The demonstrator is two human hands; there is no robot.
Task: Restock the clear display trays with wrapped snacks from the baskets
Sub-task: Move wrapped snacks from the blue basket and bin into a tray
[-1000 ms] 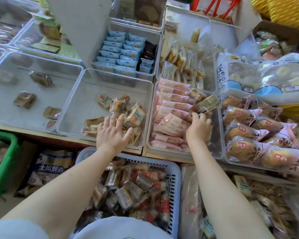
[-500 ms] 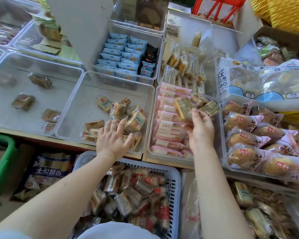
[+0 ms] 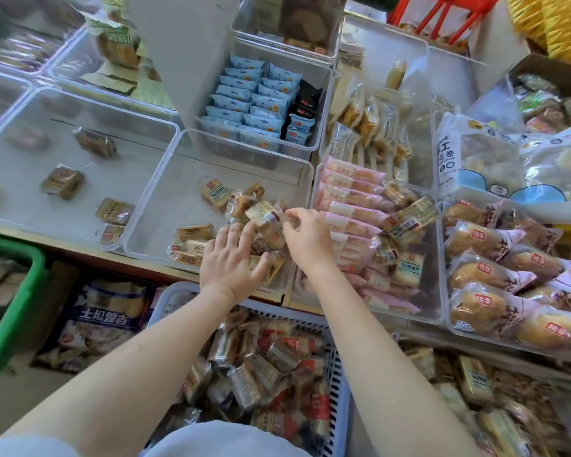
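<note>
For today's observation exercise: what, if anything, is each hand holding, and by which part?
The right hand pinches a wrapped snack by its right end, above the clear tray. The left hand holds nothing; its straight fingers rest on the tray's snacks.

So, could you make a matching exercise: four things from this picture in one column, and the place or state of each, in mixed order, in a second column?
Things:
1. right hand
2. left hand
3. blue packets
4. pink packets

Place or state:
A. lying in a row in the tray beside the right wrist
B. pinches a small wrapped cake
C. fingers spread, rests on the snack pile
D. lined up in the far middle tray

Pairs: 1-B, 2-C, 3-D, 4-A
</note>
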